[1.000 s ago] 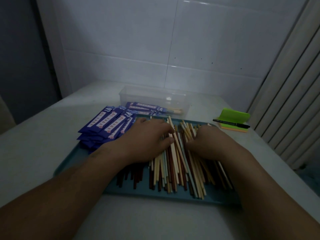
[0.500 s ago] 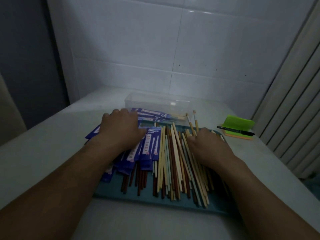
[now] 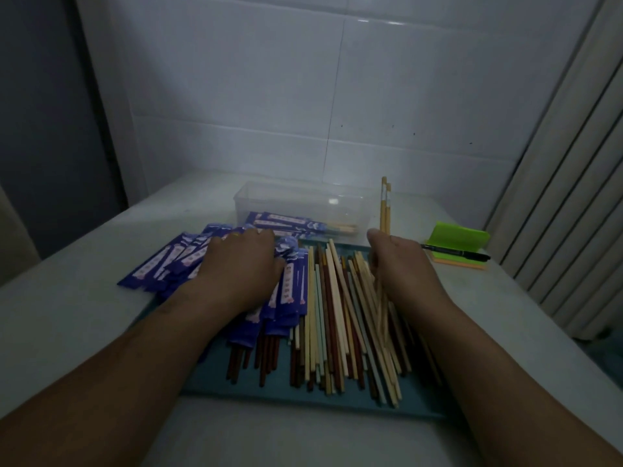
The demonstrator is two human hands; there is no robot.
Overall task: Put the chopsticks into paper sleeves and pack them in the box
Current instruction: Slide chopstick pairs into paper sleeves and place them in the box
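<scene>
Chopsticks (image 3: 337, 325) lie loose on tray (image 3: 303, 404), nearest us. L hand (image 3: 242, 264) rests on blue sleeves (image 3: 161, 264) at tray's left, fingers fairly straight. R hand (image 3: 401, 267) curls round a pair (image 3: 384, 210), held upright. Beyond, we note clear box (image 3: 296, 200) w/ sleeved sets inside.

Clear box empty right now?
No, several blue-sleeved chopsticks already lie inside the clear box, their bare ends poking out of the sleeves.
</scene>
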